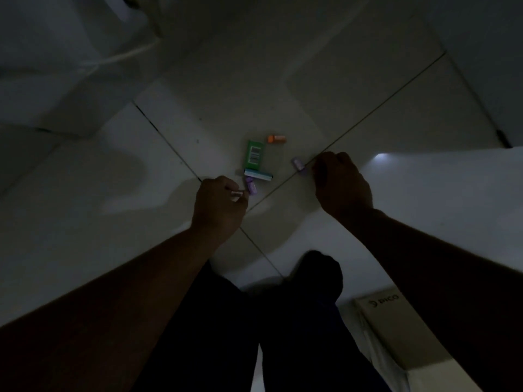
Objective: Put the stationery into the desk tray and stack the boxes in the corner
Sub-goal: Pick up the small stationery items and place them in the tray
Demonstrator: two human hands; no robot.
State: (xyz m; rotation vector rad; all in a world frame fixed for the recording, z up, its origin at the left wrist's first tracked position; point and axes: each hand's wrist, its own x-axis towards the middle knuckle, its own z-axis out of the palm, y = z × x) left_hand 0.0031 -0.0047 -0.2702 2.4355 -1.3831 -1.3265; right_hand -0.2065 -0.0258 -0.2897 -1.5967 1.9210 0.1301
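On the dim tiled floor (283, 66), grout lines cross just below a small cluster of stationery, with bare tile open on every side of it. At the lower right a flat box (396, 329) printed "PICO" lies well apart from the cluster, beside the person's dark-clothed legs (283, 321). Both forearms reach forward and down from the bottom corners. The left hand (218, 205) is curled, its grip pinched narrow on a small pale piece (235, 195). The right hand (342, 185) is a loose fist with knuckles up, its fingertips at a purple eraser (298, 164) on the grout line; whether the grip holds it cannot be told. Between the hands lie a green box (254, 157), a teal bar (259, 175) just below it, another purple piece (251, 185) near the left hand, and an orange piece (276, 139) farthest out.
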